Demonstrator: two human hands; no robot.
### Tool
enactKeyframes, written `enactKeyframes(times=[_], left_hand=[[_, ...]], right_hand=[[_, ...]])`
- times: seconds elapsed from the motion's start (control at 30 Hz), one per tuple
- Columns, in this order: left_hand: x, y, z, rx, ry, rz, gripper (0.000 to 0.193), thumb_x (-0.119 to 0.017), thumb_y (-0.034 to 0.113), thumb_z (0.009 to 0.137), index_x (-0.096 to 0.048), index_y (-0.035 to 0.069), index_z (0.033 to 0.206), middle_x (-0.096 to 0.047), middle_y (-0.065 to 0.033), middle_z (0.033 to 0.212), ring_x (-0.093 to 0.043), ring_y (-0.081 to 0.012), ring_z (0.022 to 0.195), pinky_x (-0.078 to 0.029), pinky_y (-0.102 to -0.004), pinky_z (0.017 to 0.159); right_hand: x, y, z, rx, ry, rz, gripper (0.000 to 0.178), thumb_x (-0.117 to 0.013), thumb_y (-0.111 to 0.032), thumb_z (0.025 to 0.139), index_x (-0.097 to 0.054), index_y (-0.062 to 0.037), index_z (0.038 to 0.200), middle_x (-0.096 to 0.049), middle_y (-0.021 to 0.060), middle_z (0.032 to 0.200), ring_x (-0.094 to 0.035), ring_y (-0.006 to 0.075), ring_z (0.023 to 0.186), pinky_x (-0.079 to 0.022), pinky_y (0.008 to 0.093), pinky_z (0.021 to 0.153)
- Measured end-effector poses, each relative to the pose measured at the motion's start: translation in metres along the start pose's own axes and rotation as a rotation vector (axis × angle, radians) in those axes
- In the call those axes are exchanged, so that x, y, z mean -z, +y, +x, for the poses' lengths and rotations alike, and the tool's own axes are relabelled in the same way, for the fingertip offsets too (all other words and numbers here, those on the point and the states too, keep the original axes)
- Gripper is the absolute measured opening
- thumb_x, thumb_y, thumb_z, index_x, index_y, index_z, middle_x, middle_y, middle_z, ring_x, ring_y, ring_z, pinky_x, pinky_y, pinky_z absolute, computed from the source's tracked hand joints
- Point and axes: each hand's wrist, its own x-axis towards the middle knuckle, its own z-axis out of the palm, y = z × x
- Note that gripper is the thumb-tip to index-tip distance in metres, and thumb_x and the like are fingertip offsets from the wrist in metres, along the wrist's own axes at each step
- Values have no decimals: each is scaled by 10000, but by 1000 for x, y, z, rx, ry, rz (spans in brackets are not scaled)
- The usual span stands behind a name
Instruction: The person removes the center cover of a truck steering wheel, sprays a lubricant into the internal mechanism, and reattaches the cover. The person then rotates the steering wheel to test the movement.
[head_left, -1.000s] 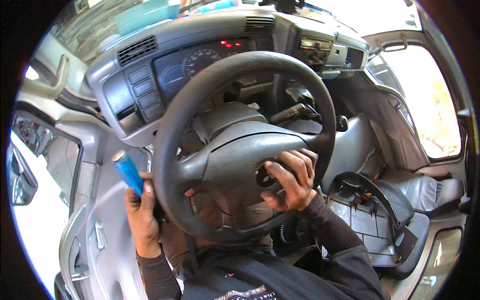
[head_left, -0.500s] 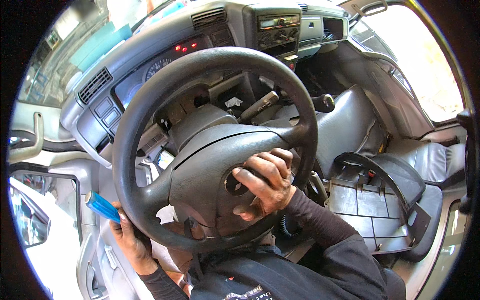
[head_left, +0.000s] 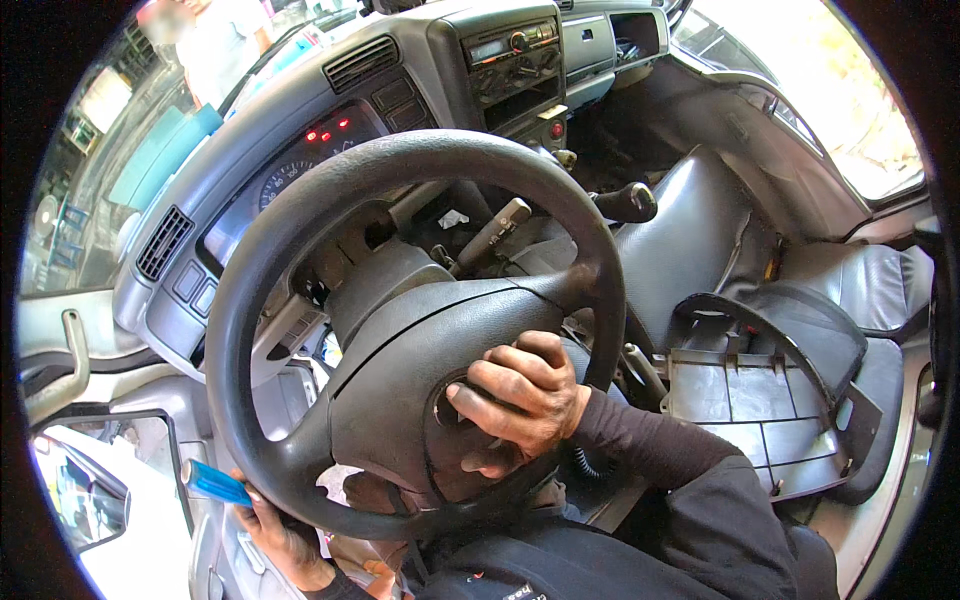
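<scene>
A large black steering wheel stands before me. My right hand rests on its hub cover, fingers bent over the round centre emblem and the thumb apart below; I see nothing held in it. At the lower left of the rim, my left hand is closed on a screwdriver with a translucent blue handle. Only that handle shows, pointing up and left; its shaft is hidden. Part of the left hand lies behind the wheel rim.
Behind the wheel are a control stalk and a lit instrument cluster. A gear lever rises at the right. A dark plastic cover lies on the passenger seat. Beyond the windscreen stands a person.
The view has shifted, so the dashboard appears further left and the wheel's top lower. Both hands keep their places at the wheel. More of the person outside shows.
</scene>
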Motion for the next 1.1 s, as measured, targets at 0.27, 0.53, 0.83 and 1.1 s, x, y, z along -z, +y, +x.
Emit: enactKeyframes(times=[0.27, 0.53, 0.83, 1.1], left_hand=[[-20, 15, 3, -5, -18, 64, 476, -658, 349, 1064, -515, 52, 1407, -660, -134, 1142, -717, -246, 872, -638, -385, 684], [-20, 10, 7, -52, 18, 91, 491, -613, 359, 1084, -487, 60, 1452, -674, -154, 1164, -719, -249, 814, -617, -370, 595], [-22, 27, -9, 73, -8, 180, 501, -622, 257, 1069, -517, -86, 1419, -649, -238, 1321, -686, -332, 1108, -565, -431, 985], [-42, 46, -9, -26, 22, 507, 535, -670, 423, 1037, -616, -70, 1237, -720, -223, 1116, -705, -293, 948, -565, -413, 857]], right_hand=[[3, 0, 6, 3, -9, 44, 558, -728, -556, 812, -692, -130, 1171, -662, 91, 1201, -639, 255, 1033, -486, 455, 916], [10, -1, 9, 34, -23, 67, 540, -753, -523, 826, -673, -124, 1180, -635, 93, 1225, -619, 252, 1064, -473, 440, 943], [2, 6, 1, 24, -6, 88, 536, -723, -530, 821, -717, -109, 1153, -689, 87, 1151, -641, 245, 1007, -503, 436, 901], [8, -1, 7, -33, -64, 67, 528, -752, -506, 851, -729, -131, 1222, -664, 97, 1211, -647, 261, 1041, -481, 466, 950]])
